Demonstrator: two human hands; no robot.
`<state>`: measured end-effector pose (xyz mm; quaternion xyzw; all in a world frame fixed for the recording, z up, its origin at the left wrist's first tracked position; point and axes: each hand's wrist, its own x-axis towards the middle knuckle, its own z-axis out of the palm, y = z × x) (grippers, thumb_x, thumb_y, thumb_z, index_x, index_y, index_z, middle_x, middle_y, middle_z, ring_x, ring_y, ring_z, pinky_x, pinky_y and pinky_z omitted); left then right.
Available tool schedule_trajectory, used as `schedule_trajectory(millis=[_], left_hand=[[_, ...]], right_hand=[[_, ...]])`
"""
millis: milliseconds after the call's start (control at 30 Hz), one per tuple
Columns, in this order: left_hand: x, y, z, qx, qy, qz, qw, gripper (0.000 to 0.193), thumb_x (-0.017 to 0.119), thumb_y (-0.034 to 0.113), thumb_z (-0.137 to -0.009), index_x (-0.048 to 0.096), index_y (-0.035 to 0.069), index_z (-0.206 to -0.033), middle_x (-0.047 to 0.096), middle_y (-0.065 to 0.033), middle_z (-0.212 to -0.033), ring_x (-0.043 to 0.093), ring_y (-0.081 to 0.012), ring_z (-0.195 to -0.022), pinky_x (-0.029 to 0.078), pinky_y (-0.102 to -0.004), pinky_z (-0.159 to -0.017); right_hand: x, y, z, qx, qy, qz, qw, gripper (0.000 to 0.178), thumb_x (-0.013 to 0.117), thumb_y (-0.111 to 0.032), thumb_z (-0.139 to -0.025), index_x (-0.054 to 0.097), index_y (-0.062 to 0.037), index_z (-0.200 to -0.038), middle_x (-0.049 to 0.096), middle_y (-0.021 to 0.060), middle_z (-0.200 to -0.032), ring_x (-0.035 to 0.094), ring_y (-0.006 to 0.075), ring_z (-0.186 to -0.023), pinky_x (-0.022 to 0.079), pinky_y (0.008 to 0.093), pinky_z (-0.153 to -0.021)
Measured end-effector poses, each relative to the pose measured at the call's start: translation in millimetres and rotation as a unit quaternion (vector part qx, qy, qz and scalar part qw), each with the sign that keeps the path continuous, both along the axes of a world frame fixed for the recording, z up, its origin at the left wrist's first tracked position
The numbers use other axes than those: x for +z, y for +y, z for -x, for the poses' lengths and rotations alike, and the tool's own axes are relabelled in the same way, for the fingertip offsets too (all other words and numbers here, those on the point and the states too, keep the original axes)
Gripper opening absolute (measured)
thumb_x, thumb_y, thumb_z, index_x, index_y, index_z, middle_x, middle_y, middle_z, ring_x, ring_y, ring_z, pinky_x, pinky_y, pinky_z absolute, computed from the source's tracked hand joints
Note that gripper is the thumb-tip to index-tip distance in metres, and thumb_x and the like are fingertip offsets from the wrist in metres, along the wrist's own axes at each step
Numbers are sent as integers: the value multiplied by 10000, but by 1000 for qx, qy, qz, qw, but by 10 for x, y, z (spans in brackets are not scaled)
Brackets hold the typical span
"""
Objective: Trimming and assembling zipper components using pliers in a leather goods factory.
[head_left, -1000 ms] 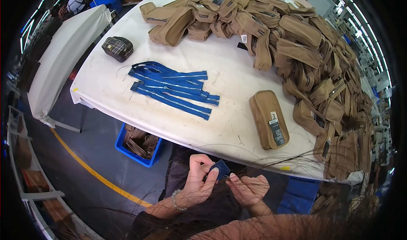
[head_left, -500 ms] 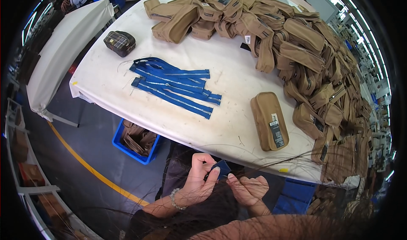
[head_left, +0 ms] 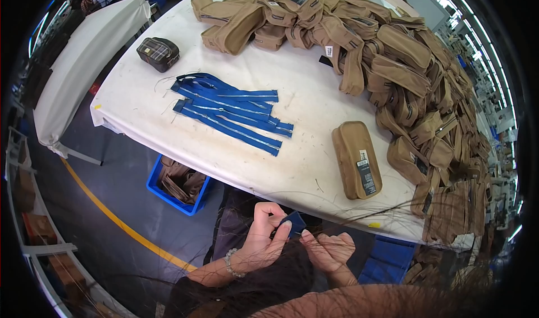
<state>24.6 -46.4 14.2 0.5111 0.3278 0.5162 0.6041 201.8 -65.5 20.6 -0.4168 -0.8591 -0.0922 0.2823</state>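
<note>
Just past the table's front edge, my left hand (head_left: 265, 240) pinches a small piece of dark blue fabric (head_left: 295, 222) between thumb and fingers. Close to its right corner, my right hand (head_left: 332, 251) is closed in a pinch; what its fingertips hold, if anything, is too small to see. Hair strands cross in front of both hands. On the table, several blue zippers (head_left: 227, 111) with pale teeth lie in a loose, overlapping bundle. A tan pouch (head_left: 349, 144) with a dark label rests alone to the right, near the edge.
A large heap of tan pouches (head_left: 401, 45) covers the back and right of the white table (head_left: 252, 172). A dark plaid pouch (head_left: 159, 54) sits at the far left. Below the front edge stands a blue bin (head_left: 193, 208) holding brown fabric. A white-covered table (head_left: 84, 71) is further left.
Both hands stay almost in place with the blue fabric piece. The view shifts very slightly; nothing on the table has visibly moved.
</note>
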Motion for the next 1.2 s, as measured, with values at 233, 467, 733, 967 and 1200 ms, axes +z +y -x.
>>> schedule_trajectory(millis=[233,467,733,967,1200], left_hand=[[17,1,8,-3,50,-20,999,238,433,9,-908,250,49,-1054,502,-58,-835,447,-52,-698,393,-194,-625],[11,9,36,-12,112,-34,993,247,438,-2,-902,253,53,-1056,482,-51,-836,443,-48,-694,392,-188,-626],[20,-4,2,19,43,-29,999,256,448,-22,-891,259,51,-1048,483,-54,-848,454,-47,-686,397,-186,-617],[-8,-14,-1,34,74,-45,996,271,455,-51,-876,265,41,-1046,464,-54,-837,467,-51,-677,409,-191,-595],[-40,-22,-13,43,36,-46,997,278,458,-63,-869,271,31,-1052,449,-59,-855,464,-52,-688,407,-187,-616]], right_hand=[[-23,-20,-1,2,36,-14,999,284,750,-178,-627,683,-158,-902,382,-65,-549,315,75,-399,197,243,-432],[49,-51,-17,-30,19,1,999,336,777,-214,-576,682,-173,-896,418,-68,-577,339,78,-402,213,241,-434],[122,-37,12,-81,52,5,995,342,781,-212,-568,689,-136,-888,435,-66,-568,367,77,-409,225,240,-433],[197,-22,27,-79,49,21,995,349,777,-191,-575,689,-119,-904,434,-62,-561,374,71,-414,217,238,-425],[227,-1,34,-76,44,32,996,358,778,-190,-579,688,-116,-917,430,-59,-565,371,70,-410,207,241,-423]])
